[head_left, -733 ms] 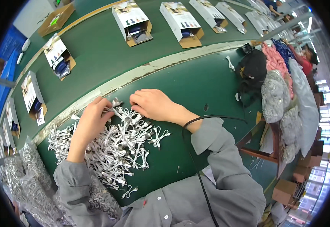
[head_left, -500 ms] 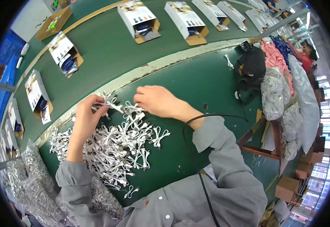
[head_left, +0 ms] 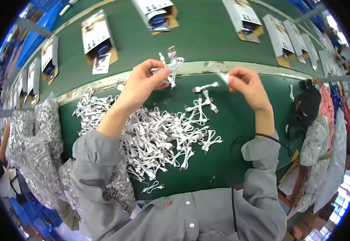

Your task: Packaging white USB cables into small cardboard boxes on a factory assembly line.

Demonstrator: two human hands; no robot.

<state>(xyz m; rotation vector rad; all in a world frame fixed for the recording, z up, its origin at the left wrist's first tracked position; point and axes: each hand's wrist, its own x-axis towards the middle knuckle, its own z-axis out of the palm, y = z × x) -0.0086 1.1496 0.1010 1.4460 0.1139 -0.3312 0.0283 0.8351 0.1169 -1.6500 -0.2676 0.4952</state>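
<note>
My left hand (head_left: 143, 82) is closed around a small bunch of white USB cables (head_left: 174, 64), whose metal plugs stick out past the fingertips. Off to the right, my right hand (head_left: 245, 85) pinches one white USB cable (head_left: 224, 77), its far end smeared by motion. Below the hands spreads a heap of short coiled white cables (head_left: 155, 132) on the green table. A few loose cables (head_left: 204, 98) lie between the heap and my right hand. One single cable (head_left: 153, 187) rests near the table's front edge.
Open white boxes (head_left: 97, 36) with dark blue items inside stand along the green belt (head_left: 199, 36) beyond a pale worn ledge (head_left: 197, 68). Clear bags of cables (head_left: 34, 148) are at the left. A black cap (head_left: 304, 105) and more bags (head_left: 315, 140) sit at the right.
The view has shifted to the left, and the boxes appear in different places. My right hand has moved away from the left and now holds a cable. My left hand has lifted a bunch of cables.
</note>
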